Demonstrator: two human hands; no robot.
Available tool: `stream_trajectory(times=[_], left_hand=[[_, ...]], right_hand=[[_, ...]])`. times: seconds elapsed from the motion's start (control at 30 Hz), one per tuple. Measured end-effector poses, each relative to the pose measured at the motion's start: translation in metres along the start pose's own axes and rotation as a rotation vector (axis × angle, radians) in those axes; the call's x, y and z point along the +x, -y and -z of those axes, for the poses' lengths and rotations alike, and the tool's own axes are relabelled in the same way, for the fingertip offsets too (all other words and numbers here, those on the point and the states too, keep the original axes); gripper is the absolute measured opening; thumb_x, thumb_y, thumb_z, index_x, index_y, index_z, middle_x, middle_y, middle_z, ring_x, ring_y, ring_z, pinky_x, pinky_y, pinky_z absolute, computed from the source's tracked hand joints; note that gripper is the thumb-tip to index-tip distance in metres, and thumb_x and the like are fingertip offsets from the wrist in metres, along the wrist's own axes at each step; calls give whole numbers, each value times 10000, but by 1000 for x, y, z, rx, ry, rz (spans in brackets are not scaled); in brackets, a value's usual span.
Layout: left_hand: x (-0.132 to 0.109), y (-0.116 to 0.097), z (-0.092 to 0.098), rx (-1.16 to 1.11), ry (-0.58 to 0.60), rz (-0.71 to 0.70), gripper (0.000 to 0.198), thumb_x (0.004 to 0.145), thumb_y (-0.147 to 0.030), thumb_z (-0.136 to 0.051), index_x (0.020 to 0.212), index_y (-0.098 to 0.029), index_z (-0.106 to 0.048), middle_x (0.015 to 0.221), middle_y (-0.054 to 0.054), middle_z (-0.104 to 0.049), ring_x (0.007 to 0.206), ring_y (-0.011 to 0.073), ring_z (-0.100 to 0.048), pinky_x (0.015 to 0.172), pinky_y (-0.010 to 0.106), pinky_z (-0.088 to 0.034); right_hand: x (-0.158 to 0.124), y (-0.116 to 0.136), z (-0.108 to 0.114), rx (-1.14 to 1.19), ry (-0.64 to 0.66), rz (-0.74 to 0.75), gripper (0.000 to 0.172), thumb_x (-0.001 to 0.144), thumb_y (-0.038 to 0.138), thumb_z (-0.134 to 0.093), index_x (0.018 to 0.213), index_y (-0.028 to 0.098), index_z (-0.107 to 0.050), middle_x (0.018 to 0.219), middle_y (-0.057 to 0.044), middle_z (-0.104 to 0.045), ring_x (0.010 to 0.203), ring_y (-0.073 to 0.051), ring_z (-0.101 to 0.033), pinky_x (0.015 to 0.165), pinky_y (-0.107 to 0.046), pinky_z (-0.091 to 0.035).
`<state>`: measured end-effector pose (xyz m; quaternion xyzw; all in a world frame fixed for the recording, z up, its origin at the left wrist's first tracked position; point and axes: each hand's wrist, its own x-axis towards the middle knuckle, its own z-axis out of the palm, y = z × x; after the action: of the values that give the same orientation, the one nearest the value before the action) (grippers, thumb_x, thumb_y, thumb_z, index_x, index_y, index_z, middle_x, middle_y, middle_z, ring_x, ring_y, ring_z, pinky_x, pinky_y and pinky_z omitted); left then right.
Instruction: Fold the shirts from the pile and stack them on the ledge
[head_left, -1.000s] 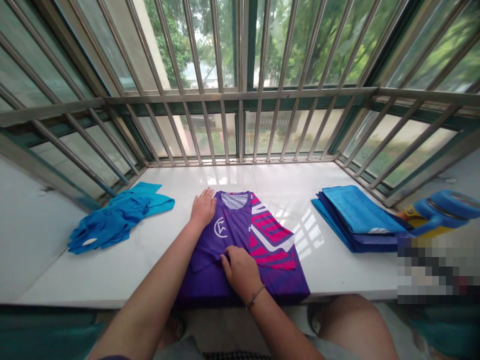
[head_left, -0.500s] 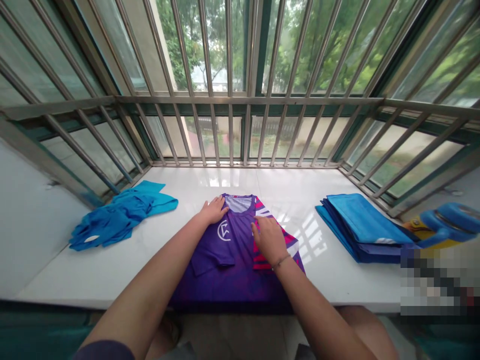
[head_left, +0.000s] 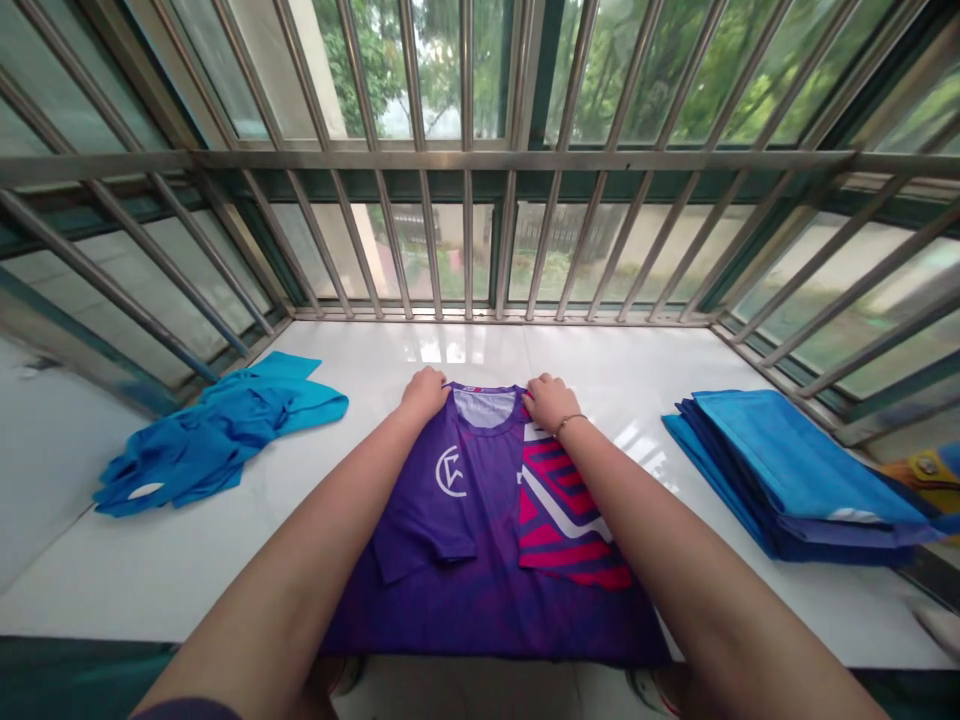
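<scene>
A purple T-shirt [head_left: 495,500] lies on the white ledge, its collar toward the window and its bottom edge over the front edge. Both sleeves are folded inward on its front; the right one shows pink and white stripes, and a white round logo is on the left. My left hand [head_left: 425,392] is closed on the shoulder left of the collar. At the opposite shoulder, my right hand [head_left: 551,402] has its fingers curled round the fabric. The fingertips of both hands are partly hidden.
A crumpled blue garment [head_left: 217,430] lies to the left on the ledge [head_left: 360,350]. To the right sits a stack of folded blue clothes [head_left: 787,450], with a yellow object [head_left: 926,475] partly in view beyond it. Metal window bars [head_left: 466,240] enclose the back and sides.
My right hand has moved up from the striped sleeve to the right shoulder, and that sleeve now lies flat across the front. My left hand has closed on the left shoulder. The view has shifted slightly.
</scene>
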<state>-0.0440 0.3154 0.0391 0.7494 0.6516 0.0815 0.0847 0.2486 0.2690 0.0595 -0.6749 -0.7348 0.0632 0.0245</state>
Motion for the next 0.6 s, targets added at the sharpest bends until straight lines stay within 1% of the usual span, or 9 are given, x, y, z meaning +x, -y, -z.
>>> stream_trajectory(times=[0.1,0.17,0.23,0.3,0.37,0.43,0.5,0.53,0.6], left_hand=[[18,2,4,-48,39,23,162,945,-290,-709,984,-193,-832,1045,115,-813,1009,263,-749,897,314,-563],[23,1,9,-79,46,22,108,916,-262,-735,889,-200,-818,946,84,-817,924,240,-748,838,290,-555],[21,0,18,-99,14,20,121,941,-257,-703,909,-198,-805,983,82,-820,950,233,-743,840,286,-547],[11,-1,29,-132,-59,10,158,986,-269,-646,988,-196,-787,1061,86,-816,1002,230,-734,874,294,-542],[-8,-2,40,-209,-158,-23,160,1001,-291,-630,1029,-203,-762,1056,73,-808,963,221,-724,873,304,-542],[-37,-3,51,-310,-253,-94,135,992,-311,-648,1017,-216,-741,989,50,-795,876,210,-708,844,313,-547],[-74,-5,61,-381,-308,-186,133,998,-329,-642,1006,-227,-728,955,37,-778,852,206,-697,842,323,-556],[-96,-5,64,-395,-317,-234,147,1010,-340,-628,1010,-231,-727,960,38,-773,874,209,-699,861,331,-563],[-142,-5,65,-386,-297,-311,182,1038,-356,-594,1030,-240,-734,989,46,-770,948,223,-708,925,359,-572]], right_hand=[[19,4,1,37,32,-11,280,1079,340,-583,1186,183,-789,1240,-163,-763,1150,-271,-700,965,-339,-499],[26,5,5,60,37,-17,247,1073,297,-588,1094,181,-805,1136,-147,-783,1055,-243,-717,926,-317,-491],[27,6,13,80,-4,-21,242,1075,277,-575,1095,171,-792,1146,-152,-775,1041,-238,-710,920,-316,-486],[20,4,24,97,-68,-19,253,1086,271,-542,1161,164,-758,1207,-159,-750,1079,-240,-689,938,-320,-483],[5,0,37,124,-154,8,252,1088,274,-528,1204,163,-722,1212,-153,-728,1097,-245,-667,961,-329,-483],[-20,-5,49,192,-273,81,217,1073,275,-546,1170,170,-710,1138,-133,-718,1055,-249,-657,965,-344,-493],[-56,-10,58,289,-389,200,184,1061,290,-562,1109,192,-710,1064,-111,-708,1010,-255,-653,958,-366,-508],[-77,-12,60,330,-421,254,188,1064,306,-557,1093,204,-713,1051,-107,-705,1008,-260,-653,960,-378,-514],[-122,-15,60,353,-410,305,240,1085,351,-525,1097,227,-730,1067,-116,-713,1054,-281,-652,987,-410,-517]])
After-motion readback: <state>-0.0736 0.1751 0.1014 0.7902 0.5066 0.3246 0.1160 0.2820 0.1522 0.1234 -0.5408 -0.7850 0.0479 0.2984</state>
